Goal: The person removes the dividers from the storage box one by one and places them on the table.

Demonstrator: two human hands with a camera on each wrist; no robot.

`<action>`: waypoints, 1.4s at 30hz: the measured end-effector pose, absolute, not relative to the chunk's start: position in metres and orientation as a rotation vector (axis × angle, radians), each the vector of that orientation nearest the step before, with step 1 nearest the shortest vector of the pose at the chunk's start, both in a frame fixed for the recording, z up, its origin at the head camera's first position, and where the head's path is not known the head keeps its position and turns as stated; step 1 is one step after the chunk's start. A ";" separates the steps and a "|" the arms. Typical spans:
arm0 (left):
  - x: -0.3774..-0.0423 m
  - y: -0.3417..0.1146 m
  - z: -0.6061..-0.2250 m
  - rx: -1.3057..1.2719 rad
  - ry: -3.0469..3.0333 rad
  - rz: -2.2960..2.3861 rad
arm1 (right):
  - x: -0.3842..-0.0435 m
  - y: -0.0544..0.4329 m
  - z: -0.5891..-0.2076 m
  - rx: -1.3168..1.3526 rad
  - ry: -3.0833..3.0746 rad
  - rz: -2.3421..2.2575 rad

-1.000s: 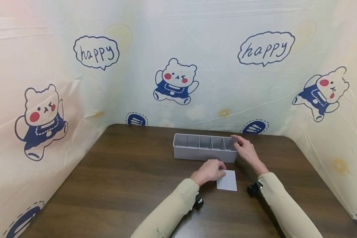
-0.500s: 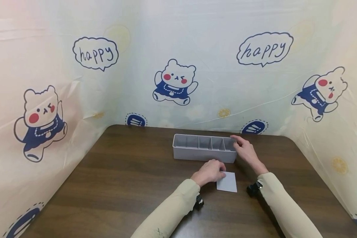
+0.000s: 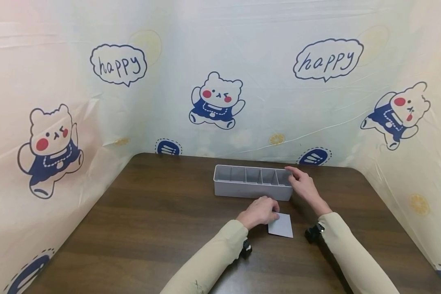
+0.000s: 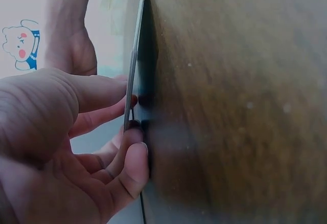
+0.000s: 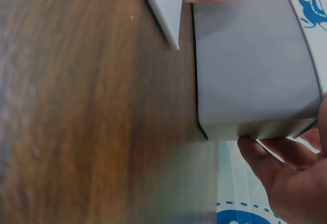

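A pale grey, flat rectangular divider-like plate (image 3: 281, 226) is low over the table in front of a long grey compartment box (image 3: 250, 191). My left hand (image 3: 258, 212) pinches the plate's edge; in the left wrist view the thumb is on one face and curled fingers are on the other. There the plate (image 4: 138, 24) stands slightly off the wood, tilted. At the box's right end, my right hand (image 3: 306, 190) holds the end wall. In the right wrist view its fingers (image 5: 255, 157) touch that wall from outside, and the thumb is mostly cut off at the frame edge.
Thin dividers part the open-topped box into several compartments. The dark brown wooden table (image 3: 161, 228) lies beneath, and a pale printed curtain (image 3: 261, 122) hangs behind and on both sides. Black cameras (image 3: 314, 233) sit on both wrists.
The plate's near edge has tipped slightly in my left hand, its far right corner dropping a little. My right hand and the box keep their places.
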State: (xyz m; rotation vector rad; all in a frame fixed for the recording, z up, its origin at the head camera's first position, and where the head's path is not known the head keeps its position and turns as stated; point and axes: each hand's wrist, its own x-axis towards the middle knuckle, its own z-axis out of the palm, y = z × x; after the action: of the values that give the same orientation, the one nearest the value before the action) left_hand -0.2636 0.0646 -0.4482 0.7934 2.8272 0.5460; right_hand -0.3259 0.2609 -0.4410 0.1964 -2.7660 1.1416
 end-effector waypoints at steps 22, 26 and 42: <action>-0.264 0.061 -0.447 0.803 2.815 0.559 | -0.326 0.261 -0.441 0.195 -2.768 1.135; -0.265 0.058 -0.445 0.821 2.793 0.589 | -0.327 0.261 -0.441 0.199 -2.768 1.134; -0.274 0.036 -0.414 0.900 2.775 0.639 | -0.327 0.261 -0.443 0.210 -2.755 1.147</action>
State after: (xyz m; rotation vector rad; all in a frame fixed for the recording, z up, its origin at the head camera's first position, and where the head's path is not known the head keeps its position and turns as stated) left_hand -0.2736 0.0365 -0.4142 0.8999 2.7749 0.6395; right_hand -0.3273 0.2613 -0.4434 0.2095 -2.7554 1.1470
